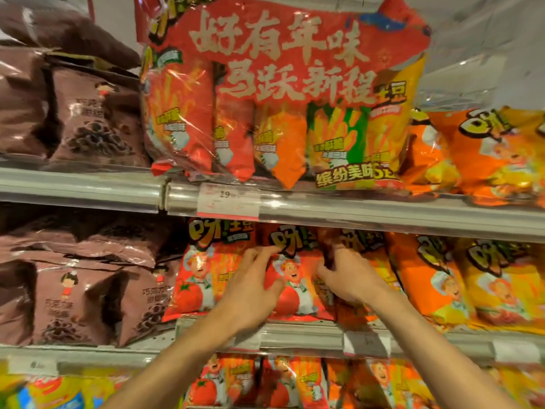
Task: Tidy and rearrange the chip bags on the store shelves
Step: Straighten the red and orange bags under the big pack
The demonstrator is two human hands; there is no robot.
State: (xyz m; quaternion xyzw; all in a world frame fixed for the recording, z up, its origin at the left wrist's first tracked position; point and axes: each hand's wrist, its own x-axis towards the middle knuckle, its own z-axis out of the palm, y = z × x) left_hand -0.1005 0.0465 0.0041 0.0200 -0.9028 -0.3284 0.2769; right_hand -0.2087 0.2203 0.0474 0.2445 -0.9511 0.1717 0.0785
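Here, the head view shows both hands raised to the middle shelf point(303, 330) of a store rack. The left hand point(253, 278) lies on the front of a red chip bag point(298, 278) that stands upright at the shelf front; its fingers point(261, 250) curl over the upper left part of the bag and the thumb presses lower on the printed face. The right hand point(351, 276) grips the right edge of the same bag, its fingers tucked into the gap between this bag and the orange bag point(368, 249) just beside it on the right. Both hands are therefore closed on the red chip bag, one on each side. A second red bag point(197, 270) stands touching it on the left. Further right on this shelf stand more orange bags point(427, 278) and yellow bags point(501, 284). Brown snack bags point(76, 296) fill the left section of the shelf. On the upper shelf point(354, 215), directly above the hands, sits a large clear multi-pack point(280, 98) holding several smaller bags, with a price tag point(228, 201) on the shelf rail below it. More brown bags point(88, 119) stand to its left and orange bags point(486, 154) to its right. The lower shelf carries further red bags point(236, 382), partly hidden behind the forearms.
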